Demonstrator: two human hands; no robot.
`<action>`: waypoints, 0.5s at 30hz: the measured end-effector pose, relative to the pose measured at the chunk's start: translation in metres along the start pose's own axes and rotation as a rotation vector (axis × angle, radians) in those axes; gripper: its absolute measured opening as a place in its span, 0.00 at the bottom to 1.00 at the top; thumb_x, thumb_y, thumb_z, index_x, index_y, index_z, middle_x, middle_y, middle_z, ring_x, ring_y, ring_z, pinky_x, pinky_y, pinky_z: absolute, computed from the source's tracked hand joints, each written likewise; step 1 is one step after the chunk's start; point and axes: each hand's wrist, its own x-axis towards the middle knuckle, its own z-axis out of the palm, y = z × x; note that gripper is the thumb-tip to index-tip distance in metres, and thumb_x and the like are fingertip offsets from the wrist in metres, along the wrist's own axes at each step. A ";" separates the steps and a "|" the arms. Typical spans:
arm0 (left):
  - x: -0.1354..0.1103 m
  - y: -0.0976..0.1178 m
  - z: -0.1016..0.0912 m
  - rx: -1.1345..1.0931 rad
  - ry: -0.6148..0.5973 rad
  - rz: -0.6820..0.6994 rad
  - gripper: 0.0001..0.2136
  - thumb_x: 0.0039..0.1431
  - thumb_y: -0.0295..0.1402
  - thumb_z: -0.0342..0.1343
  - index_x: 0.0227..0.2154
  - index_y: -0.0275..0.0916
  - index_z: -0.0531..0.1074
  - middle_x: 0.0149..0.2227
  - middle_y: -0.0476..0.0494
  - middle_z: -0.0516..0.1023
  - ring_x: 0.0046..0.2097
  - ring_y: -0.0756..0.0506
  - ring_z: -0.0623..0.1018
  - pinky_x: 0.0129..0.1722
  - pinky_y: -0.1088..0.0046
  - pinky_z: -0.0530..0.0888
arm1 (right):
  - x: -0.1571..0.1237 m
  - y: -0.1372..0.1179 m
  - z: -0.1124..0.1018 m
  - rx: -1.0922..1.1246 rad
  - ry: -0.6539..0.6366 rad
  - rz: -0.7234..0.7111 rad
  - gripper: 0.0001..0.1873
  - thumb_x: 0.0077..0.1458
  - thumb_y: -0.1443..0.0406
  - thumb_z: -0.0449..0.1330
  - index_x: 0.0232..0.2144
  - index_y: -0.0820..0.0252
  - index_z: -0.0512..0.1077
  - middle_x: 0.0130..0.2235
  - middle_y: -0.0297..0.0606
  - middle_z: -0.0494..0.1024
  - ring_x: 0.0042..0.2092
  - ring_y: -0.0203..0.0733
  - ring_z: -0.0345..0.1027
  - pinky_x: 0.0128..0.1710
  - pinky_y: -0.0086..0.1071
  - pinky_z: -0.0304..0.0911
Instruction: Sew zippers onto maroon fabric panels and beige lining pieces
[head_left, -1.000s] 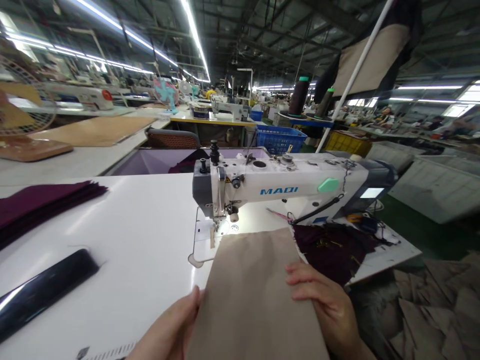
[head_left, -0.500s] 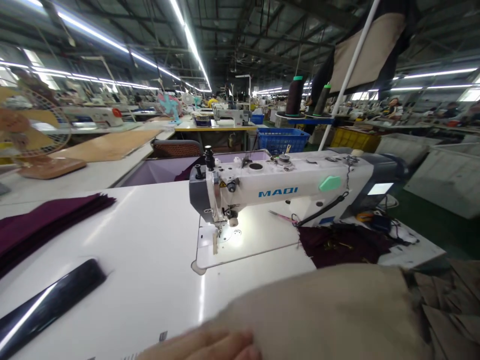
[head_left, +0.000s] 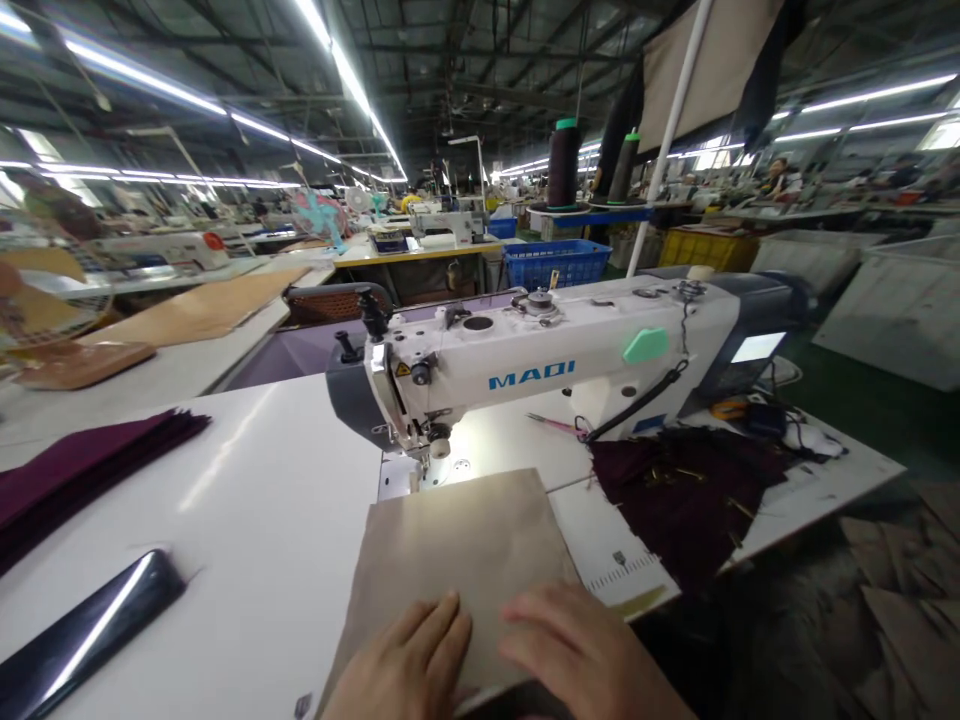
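A beige piece of fabric [head_left: 457, 530] lies on the white table in front of the sewing machine [head_left: 555, 360], its far edge just short of the needle area. My left hand [head_left: 412, 655] rests flat on the fabric's near part, fingers stretched forward. To its right, my right hand [head_left: 574, 645] is over the same fabric near its right edge, fingers extended and slightly bent. Neither hand is closed round anything. The machine's lamp lights the needle plate beyond the cloth.
Dark maroon fabric [head_left: 686, 490] lies at the right, below pink-handled scissors [head_left: 555, 424]. A maroon fabric stack [head_left: 82, 470] and a shiny dark phone-like object [head_left: 90, 630] are at the left. Thread cones [head_left: 564, 165] stand behind the machine. More beige pieces [head_left: 911, 610] sit at lower right.
The beige fabric has moved left from the lower right and now lies flat before the needle. My right hand has come into view on it, and the camera view has shifted slightly.
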 end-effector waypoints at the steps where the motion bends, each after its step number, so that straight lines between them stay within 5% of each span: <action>1: 0.003 -0.001 0.000 -0.009 0.011 -0.007 0.16 0.63 0.39 0.43 0.40 0.36 0.73 0.41 0.43 0.78 0.38 0.46 0.77 0.35 0.76 0.75 | 0.008 0.003 0.006 -0.128 0.022 0.025 0.15 0.49 0.57 0.62 0.36 0.61 0.71 0.42 0.44 0.72 0.44 0.47 0.65 0.40 0.36 0.63; 4: 0.004 -0.005 0.001 0.001 0.026 0.020 0.17 0.64 0.40 0.41 0.37 0.38 0.73 0.42 0.44 0.78 0.38 0.46 0.77 0.34 0.76 0.76 | 0.025 0.007 0.018 -0.381 -0.011 0.074 0.08 0.44 0.62 0.66 0.26 0.60 0.72 0.32 0.36 0.74 0.35 0.43 0.67 0.33 0.34 0.61; 10: -0.007 -0.008 0.004 0.013 0.053 0.049 0.20 0.61 0.45 0.45 0.43 0.35 0.71 0.47 0.41 0.75 0.46 0.43 0.76 0.38 0.75 0.77 | 0.029 0.008 0.015 -0.342 -0.005 0.164 0.05 0.45 0.69 0.65 0.22 0.56 0.73 0.31 0.29 0.74 0.34 0.35 0.67 0.31 0.29 0.56; 15: -0.023 -0.013 0.000 -0.297 0.010 -0.220 0.14 0.65 0.36 0.41 0.37 0.42 0.73 0.43 0.45 0.76 0.43 0.48 0.77 0.40 0.79 0.75 | 0.044 0.002 0.012 -0.465 -0.086 0.393 0.05 0.46 0.71 0.64 0.23 0.56 0.74 0.30 0.32 0.75 0.35 0.40 0.69 0.29 0.29 0.57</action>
